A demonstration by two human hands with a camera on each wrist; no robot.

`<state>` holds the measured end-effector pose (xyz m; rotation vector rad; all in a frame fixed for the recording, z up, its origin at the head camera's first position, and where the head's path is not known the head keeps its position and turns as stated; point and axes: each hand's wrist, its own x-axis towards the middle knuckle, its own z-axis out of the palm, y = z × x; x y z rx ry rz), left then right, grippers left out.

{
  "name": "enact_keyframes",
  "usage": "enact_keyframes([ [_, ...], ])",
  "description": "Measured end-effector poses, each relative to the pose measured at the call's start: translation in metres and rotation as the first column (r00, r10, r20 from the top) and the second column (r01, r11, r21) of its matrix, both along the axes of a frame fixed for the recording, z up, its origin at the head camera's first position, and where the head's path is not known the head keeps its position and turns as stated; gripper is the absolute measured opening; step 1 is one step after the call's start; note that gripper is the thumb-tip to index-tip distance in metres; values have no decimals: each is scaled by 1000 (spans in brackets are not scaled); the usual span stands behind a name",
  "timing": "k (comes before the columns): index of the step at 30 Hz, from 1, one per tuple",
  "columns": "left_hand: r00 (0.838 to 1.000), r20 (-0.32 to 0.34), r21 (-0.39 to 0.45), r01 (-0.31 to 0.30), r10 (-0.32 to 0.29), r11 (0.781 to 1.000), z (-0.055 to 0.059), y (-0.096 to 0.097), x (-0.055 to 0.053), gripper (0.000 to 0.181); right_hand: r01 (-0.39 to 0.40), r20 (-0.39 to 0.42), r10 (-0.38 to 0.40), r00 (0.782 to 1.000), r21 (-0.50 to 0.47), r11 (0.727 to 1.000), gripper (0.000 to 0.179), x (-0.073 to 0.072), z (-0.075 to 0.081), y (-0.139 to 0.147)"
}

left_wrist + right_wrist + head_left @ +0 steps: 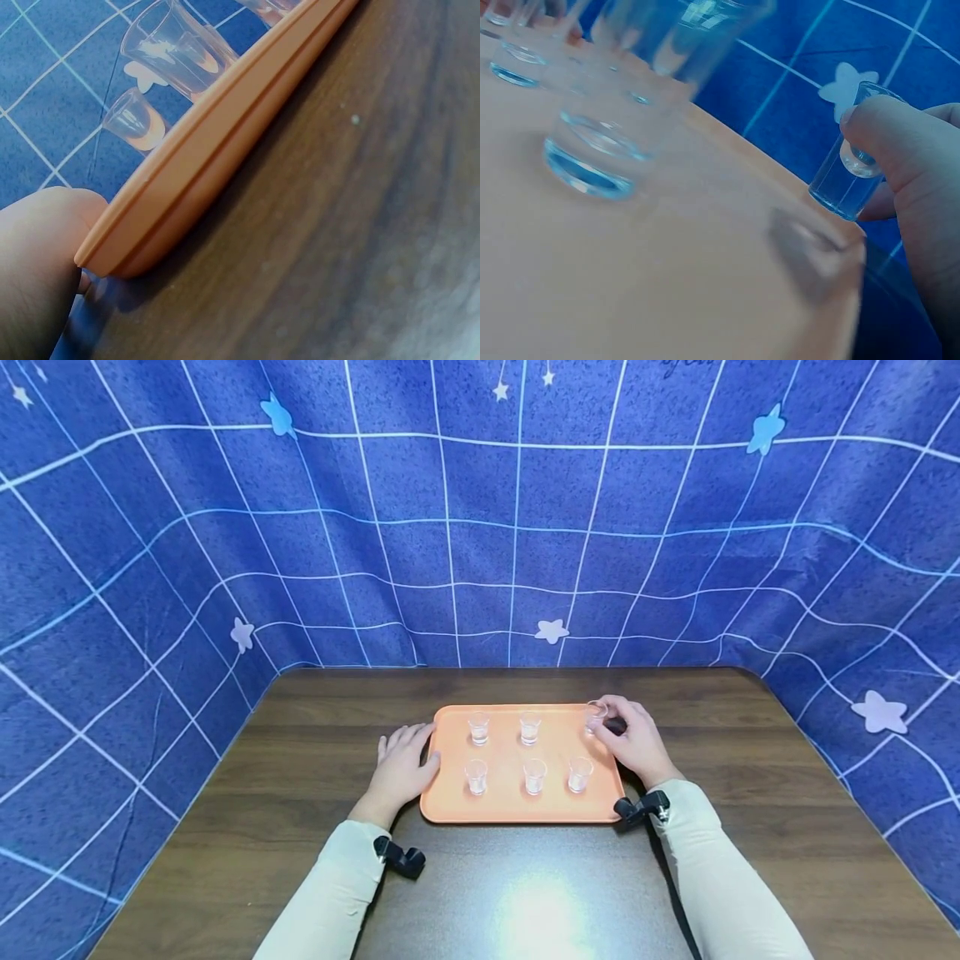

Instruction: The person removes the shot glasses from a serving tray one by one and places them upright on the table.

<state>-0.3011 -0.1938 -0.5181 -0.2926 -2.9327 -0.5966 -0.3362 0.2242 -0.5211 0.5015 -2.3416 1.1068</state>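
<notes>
The left edge of the orange tray is being blocked by the left hand. The far right corner is being blocked by the right hand and a pinched little glass. Low paths are being blocked by five standing glasses. A lane is being left between their near and far rows, and room on the table between the sleeves.

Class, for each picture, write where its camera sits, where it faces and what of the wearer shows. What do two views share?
Head: worn on the head, facing forward and down at the orange tray, shot glasses and blue cloth; left hand, right hand and sleeves show.
Left wrist: worn there, facing along the tray's side and wooden table; part of that hand shows.
Right wrist: worn there, facing across the tray; that hand shows, pinching a shot glass.
Both wrist views share tray, glasses and cloth.
</notes>
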Motion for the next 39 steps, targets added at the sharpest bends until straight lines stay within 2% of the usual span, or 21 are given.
enact_keyframes([
  [15,1000,16,-3,1,-1,1000,2,0,2,58,69,-5,-69,998,14,998,38,3,-4,44],
  [26,1000,15,-10,-3,4,1000,2,1,2,58,123,134,-132,982,71,990,34,9,-5,71],
  [39,1000,9,-12,1,-1,1000,0,0,0,58,181,138,-191,972,79,980,35,19,-2,101],
])
